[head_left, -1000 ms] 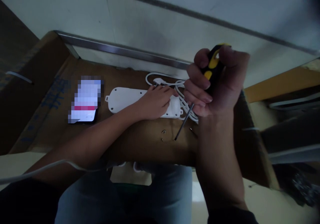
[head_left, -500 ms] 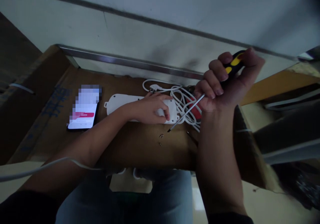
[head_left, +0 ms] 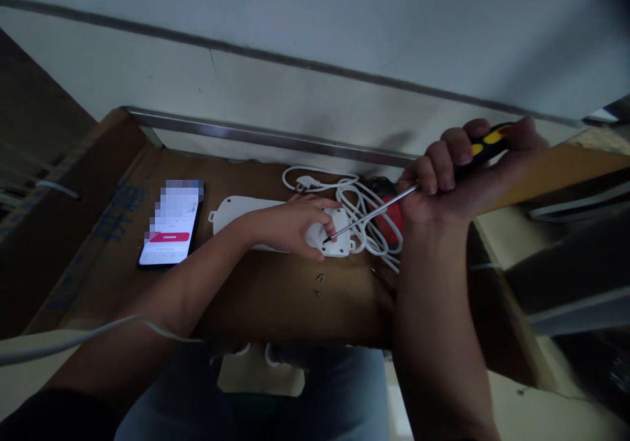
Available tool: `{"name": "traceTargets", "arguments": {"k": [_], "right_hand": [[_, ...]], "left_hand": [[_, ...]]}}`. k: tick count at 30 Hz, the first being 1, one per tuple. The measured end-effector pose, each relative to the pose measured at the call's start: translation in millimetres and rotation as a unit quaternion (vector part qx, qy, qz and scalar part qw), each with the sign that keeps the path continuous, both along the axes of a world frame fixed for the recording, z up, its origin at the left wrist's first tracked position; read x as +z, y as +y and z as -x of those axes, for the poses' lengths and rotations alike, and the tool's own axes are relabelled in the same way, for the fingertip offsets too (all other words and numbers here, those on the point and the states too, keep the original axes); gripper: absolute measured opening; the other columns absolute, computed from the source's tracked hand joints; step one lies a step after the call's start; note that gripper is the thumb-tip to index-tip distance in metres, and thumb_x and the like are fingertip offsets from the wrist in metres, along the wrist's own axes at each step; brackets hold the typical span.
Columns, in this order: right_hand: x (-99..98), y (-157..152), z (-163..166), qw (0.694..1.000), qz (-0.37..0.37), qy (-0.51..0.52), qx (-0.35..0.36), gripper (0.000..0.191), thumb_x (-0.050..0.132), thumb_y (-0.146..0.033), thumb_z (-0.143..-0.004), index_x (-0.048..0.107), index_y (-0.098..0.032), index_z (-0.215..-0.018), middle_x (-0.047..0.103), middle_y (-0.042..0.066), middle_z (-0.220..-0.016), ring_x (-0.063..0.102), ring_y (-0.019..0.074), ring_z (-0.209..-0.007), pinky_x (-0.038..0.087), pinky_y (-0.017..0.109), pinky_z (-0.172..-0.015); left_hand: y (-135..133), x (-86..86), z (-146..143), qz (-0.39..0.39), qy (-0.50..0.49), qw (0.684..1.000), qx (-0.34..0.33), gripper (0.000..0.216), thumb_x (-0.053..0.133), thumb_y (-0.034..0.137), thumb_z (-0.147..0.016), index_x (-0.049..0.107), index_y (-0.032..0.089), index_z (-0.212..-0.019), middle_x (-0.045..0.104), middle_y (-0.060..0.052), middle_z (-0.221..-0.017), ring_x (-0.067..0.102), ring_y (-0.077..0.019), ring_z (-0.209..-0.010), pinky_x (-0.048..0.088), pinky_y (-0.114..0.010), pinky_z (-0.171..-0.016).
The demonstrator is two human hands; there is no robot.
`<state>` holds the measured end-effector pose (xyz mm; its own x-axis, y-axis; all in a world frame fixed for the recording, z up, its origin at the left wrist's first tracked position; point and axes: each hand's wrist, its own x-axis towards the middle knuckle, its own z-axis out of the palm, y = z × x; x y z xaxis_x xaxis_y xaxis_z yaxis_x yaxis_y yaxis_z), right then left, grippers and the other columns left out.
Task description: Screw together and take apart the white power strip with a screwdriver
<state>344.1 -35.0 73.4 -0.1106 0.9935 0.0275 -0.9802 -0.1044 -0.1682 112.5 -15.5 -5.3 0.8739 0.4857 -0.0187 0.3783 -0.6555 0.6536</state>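
Note:
A long white power strip [head_left: 241, 208] lies flat on the cardboard, with dark screw holes showing on its upturned face. My left hand [head_left: 295, 224] rests over its right part, fingers and thumb bent around and pressing on it. My right hand [head_left: 457, 172] is raised at the right, wrapped round the black and yellow handle of a screwdriver [head_left: 369, 216]. The screwdriver's long shaft slants down left, its tip at the strip's right end near my left fingers. Whether the tip sits in a hole, I cannot tell. Several small screws [head_left: 319, 277] lie just in front of the strip.
A coiled white cable [head_left: 361, 198] with a plug [head_left: 308, 182] lies behind and right of the strip, beside a red and black object [head_left: 390, 221]. At the left lies a lit phone [head_left: 170, 231]. Cardboard walls [head_left: 73, 231] rise at the sides; a pale panel [head_left: 295, 100] stands behind.
The screwdriver tip has moved from in front of the strip onto its right end. My right hand has shifted right and lower, and my left thumb has moved at the strip's near edge.

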Motion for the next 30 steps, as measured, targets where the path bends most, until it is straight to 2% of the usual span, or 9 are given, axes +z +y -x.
{"name": "traceTargets", "arguments": {"k": [4, 6, 9, 13, 15, 18, 20, 23, 30], "right_hand": [[8.0, -2, 7, 0.976, 0.051, -0.163, -0.131, 0.058, 0.017, -0.054, -0.098, 0.047, -0.024, -0.059, 0.033, 0.002, -0.049, 0.004, 0.0082, -0.048, 0.011, 0.027, -0.040], [9.0, -3, 12, 0.943, 0.072, -0.264, -0.189, 0.061, 0.010, -0.048, -0.103, 0.046, -0.023, -0.061, 0.036, 0.002, -0.051, 0.009, 0.0087, -0.047, 0.014, 0.027, -0.041], [7.5, -5, 16, 0.895, 0.063, -0.358, -0.258, 0.061, 0.004, -0.042, -0.106, 0.046, -0.024, -0.066, 0.034, 0.001, -0.057, 0.020, 0.0086, -0.046, 0.018, 0.026, -0.044], [3.2, -3, 13, 0.878, 0.042, -0.360, -0.312, 0.059, 0.001, -0.042, -0.107, 0.044, -0.023, -0.070, 0.030, 0.000, -0.059, 0.022, 0.0076, -0.044, 0.019, 0.026, -0.041], [0.7, 0, 11, 0.886, 0.048, -0.359, -0.289, 0.059, 0.001, -0.041, -0.107, 0.046, -0.023, -0.072, 0.034, 0.000, -0.059, 0.028, 0.0077, -0.044, 0.024, 0.026, -0.041], [-2.2, 4, 14, 0.889, 0.084, -0.324, -0.314, 0.053, 0.023, -0.056, -0.105, 0.049, -0.021, -0.074, 0.033, -0.001, -0.058, 0.030, 0.0054, -0.042, 0.022, 0.021, -0.037], [-2.7, 4, 20, 0.895, 0.120, -0.329, -0.275, 0.051, 0.040, -0.065, -0.098, 0.051, -0.020, -0.076, 0.031, -0.003, -0.057, 0.032, 0.0046, -0.041, 0.021, 0.017, -0.037], [-1.2, 4, 26, 0.904, 0.143, -0.327, -0.235, 0.051, 0.049, -0.067, -0.093, 0.051, -0.019, -0.077, 0.028, -0.004, -0.056, 0.034, 0.0043, -0.042, 0.021, 0.014, -0.036], [-5.5, 15, 19, 0.892, 0.089, -0.309, -0.317, 0.050, 0.051, -0.066, -0.092, 0.050, -0.017, -0.083, 0.028, -0.006, -0.059, 0.032, 0.0018, -0.042, 0.018, 0.013, -0.037]], "left_hand": [[12, -3.2, 12, 0.024, -0.072, 0.996, 0.046, 0.078, 0.083, 0.037, -0.075, 0.050, 0.023, -0.144, 0.046, -0.015, -0.160, 0.044, -0.0295, -0.151, 0.038, -0.046, -0.123], [18, -3.5, 18, 0.041, -0.071, 0.994, 0.071, 0.081, 0.084, 0.042, -0.075, 0.049, 0.023, -0.144, 0.051, -0.015, -0.156, 0.053, -0.0283, -0.143, 0.042, -0.044, -0.120], [22, -2.7, 21, 0.041, -0.051, 0.994, 0.084, 0.071, 0.083, 0.043, -0.076, 0.054, 0.023, -0.138, 0.059, -0.013, -0.148, 0.060, -0.0272, -0.134, 0.046, -0.043, -0.115], [17, -2.7, 12, 0.022, -0.050, 0.994, 0.092, 0.057, 0.080, 0.038, -0.079, 0.060, 0.021, -0.130, 0.066, -0.011, -0.139, 0.064, -0.0254, -0.127, 0.048, -0.039, -0.110], [15, -3.2, 7, 0.016, -0.049, 0.993, 0.102, 0.052, 0.078, 0.037, -0.081, 0.062, 0.020, -0.127, 0.068, -0.011, -0.135, 0.066, -0.0247, -0.123, 0.049, -0.038, -0.108], [13, -3.7, 5, 0.010, -0.052, 0.992, 0.115, 0.047, 0.077, 0.037, -0.082, 0.064, 0.019, -0.123, 0.070, -0.011, -0.131, 0.067, -0.0248, -0.121, 0.051, -0.040, -0.106], [14, -3.4, 5, 0.019, -0.058, 0.991, 0.119, 0.046, 0.076, 0.037, -0.083, 0.064, 0.019, -0.123, 0.071, -0.011, -0.130, 0.067, -0.0246, -0.120, 0.052, -0.040, -0.105], [14, -2.9, 6, 0.031, -0.067, 0.990, 0.124, 0.046, 0.076, 0.037, -0.083, 0.063, 0.019, -0.123, 0.071, -0.012, -0.130, 0.068, -0.0242, -0.119, 0.053, -0.040, -0.104], [14, -4.8, 5, 0.027, -0.066, 0.991, 0.114, 0.047, 0.075, 0.036, -0.085, 0.063, 0.016, -0.126, 0.069, -0.014, -0.132, 0.067, -0.0248, -0.120, 0.053, -0.042, -0.105]]}}
